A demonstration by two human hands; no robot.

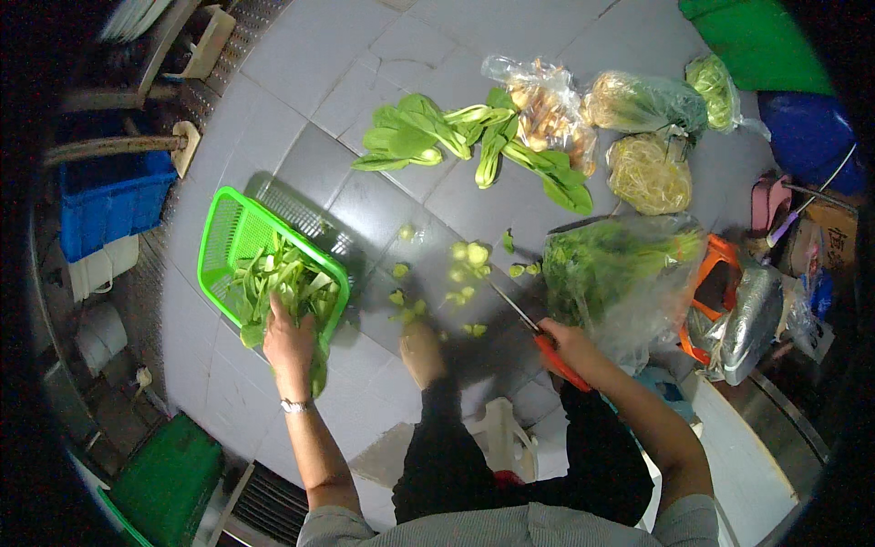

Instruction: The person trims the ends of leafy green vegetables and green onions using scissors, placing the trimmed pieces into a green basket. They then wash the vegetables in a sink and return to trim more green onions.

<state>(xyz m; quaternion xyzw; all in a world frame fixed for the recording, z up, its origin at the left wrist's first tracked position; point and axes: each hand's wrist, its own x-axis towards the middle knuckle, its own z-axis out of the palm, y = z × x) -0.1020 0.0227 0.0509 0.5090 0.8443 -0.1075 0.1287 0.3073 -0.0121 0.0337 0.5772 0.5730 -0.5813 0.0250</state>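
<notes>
My left hand (290, 345) is at the near side of a bright green plastic basket (273, 222), touching the loose leafy greens (273, 273) in it; whether its fingers grip any leaf is unclear. A knife with a red handle (564, 362) is in my right hand (571, 349), its blade (509, 301) pointing up and left over the tiled floor. Cut pale green stem bases (472, 256) lie scattered between the hands. Beyond them, several whole bok choy (410, 130) rest on the tiles.
Clear bags of leafy greens (601, 267), bean sprouts (649, 171) and brownish food pieces (543, 116) lie at the right. A blue crate (113, 205) stands at the left. My bare foot (420, 349) is near the cut bases, and a white plastic stool (502, 437) is between my legs.
</notes>
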